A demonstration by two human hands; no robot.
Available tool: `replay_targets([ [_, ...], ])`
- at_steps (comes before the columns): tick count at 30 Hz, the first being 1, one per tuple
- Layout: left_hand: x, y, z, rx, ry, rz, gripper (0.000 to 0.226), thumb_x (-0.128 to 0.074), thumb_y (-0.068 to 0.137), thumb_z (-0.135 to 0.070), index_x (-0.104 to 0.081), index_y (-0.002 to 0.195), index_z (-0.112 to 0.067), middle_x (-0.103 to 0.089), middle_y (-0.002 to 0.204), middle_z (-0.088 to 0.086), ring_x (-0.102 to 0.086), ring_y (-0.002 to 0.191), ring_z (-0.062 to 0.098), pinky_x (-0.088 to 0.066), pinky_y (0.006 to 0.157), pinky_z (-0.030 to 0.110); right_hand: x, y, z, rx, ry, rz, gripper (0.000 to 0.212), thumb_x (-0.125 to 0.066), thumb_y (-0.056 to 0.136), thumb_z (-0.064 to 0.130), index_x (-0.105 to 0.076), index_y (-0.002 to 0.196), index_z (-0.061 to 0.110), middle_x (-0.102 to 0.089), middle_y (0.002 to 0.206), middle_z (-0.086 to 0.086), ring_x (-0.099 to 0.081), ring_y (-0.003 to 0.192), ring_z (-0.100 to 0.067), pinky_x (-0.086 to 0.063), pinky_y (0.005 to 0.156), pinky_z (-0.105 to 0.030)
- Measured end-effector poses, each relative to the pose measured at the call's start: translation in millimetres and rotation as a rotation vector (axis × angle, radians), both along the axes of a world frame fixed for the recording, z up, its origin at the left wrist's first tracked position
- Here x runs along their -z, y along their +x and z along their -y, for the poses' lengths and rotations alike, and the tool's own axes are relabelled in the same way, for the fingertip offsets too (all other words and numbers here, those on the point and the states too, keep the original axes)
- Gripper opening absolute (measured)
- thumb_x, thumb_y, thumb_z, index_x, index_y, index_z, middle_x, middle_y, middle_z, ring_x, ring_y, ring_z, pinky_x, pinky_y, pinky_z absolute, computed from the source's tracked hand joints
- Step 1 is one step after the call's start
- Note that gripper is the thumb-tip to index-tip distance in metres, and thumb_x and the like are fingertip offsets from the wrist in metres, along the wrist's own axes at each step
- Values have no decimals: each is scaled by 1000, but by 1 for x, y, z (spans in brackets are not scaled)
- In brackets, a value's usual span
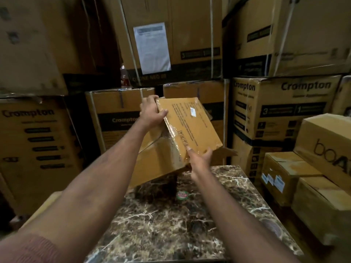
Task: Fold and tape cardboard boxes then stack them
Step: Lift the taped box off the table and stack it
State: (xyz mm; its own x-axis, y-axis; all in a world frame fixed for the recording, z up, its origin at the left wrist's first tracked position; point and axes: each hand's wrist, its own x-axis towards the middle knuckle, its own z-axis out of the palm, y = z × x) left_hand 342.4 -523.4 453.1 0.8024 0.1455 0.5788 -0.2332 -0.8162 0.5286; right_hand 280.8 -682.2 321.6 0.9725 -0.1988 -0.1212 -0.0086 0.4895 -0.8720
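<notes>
A brown cardboard box (188, 128) with black print, a small white label and shiny clear tape is held tilted in the air above the marble table (171, 221). My left hand (152, 112) grips its upper left corner, thumb on the printed face. My right hand (200, 159) holds the lower edge of that face, with its thumb lying along the tape and the fingers under the edge. The box's lower left corner hangs just above the table's far side.
Large Crompton cartons (284, 107) are stacked like a wall behind and to the left. Smaller boxes, one printed boAt (326, 147), pile up at the right. A small round sticker (182, 195) sits on the marble top.
</notes>
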Motion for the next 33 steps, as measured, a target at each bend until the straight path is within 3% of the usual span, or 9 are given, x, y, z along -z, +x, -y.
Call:
replay_targets([
  [5,35,-25,-25,36,-244,84,60,-69,92,-26,-36,140,-15,-29,140,7,-35,132,20,-40,113,39,-1,-8,15,48,-404,172,94,-71,93,13,-8,162,28,-33,161,-5,-38,144,-26,-35,115,-44],
  [12,135,-65,-50,-90,-443,36,52,-74,86,-22,-42,126,-13,-37,124,3,-47,115,20,-50,98,44,29,-8,34,33,-909,323,101,-73,92,17,-2,162,30,-27,165,-2,-36,145,-28,-35,114,-48],
  [15,176,-82,-45,-180,-548,-87,63,-68,88,-34,-39,141,-17,-36,134,9,-47,121,26,-50,101,46,53,-15,37,-15,-1002,280,109,-76,90,15,4,161,32,-33,162,-3,-42,142,-29,-39,110,-46],
  [18,224,-105,-35,-304,-499,-284,59,-53,98,-52,-46,146,-18,-34,148,18,-41,134,38,-39,108,47,80,-21,39,-57,-1057,186,112,-77,88,19,7,161,27,-40,158,-3,-46,138,-28,-42,107,-44],
  [21,270,-127,-32,-307,-539,-428,64,-50,95,-61,-52,140,-15,-42,142,19,-48,128,39,-43,105,48,101,-22,41,-65,-1127,172,106,-78,87,33,-5,162,20,-31,161,-8,-35,144,-30,-35,113,-43],
  [24,301,-126,-42,-219,-462,-580,78,-45,79,-80,-60,130,-24,-61,127,9,-61,113,30,-53,97,49,119,-21,49,-62,-1159,129,99,-77,86,39,-15,161,19,-30,156,-12,-35,141,-33,-36,112,-44],
  [28,320,-128,-45,-117,-477,-673,52,-60,88,-56,-60,129,-25,-67,119,-2,-63,113,26,-52,98,46,154,-27,53,-105,-1143,46,83,-75,87,43,-30,152,16,-40,146,-15,-44,134,-34,-43,108,-47],
  [31,326,-130,-40,-148,-576,-618,49,-62,84,-58,-63,123,-29,-69,116,1,-65,109,27,-53,96,45,170,-30,52,-87,-1170,2,66,-68,92,47,-45,138,6,-48,136,-14,-50,126,-32,-46,99,-40],
  [33,322,-131,-34,-153,-616,-588,38,-63,91,-50,-61,122,-26,-67,111,1,-63,105,25,-52,94,39,175,-31,52,-58,-1171,-19,62,-62,95,48,-47,137,4,-51,134,-14,-53,123,-32,-47,96,-38],
])
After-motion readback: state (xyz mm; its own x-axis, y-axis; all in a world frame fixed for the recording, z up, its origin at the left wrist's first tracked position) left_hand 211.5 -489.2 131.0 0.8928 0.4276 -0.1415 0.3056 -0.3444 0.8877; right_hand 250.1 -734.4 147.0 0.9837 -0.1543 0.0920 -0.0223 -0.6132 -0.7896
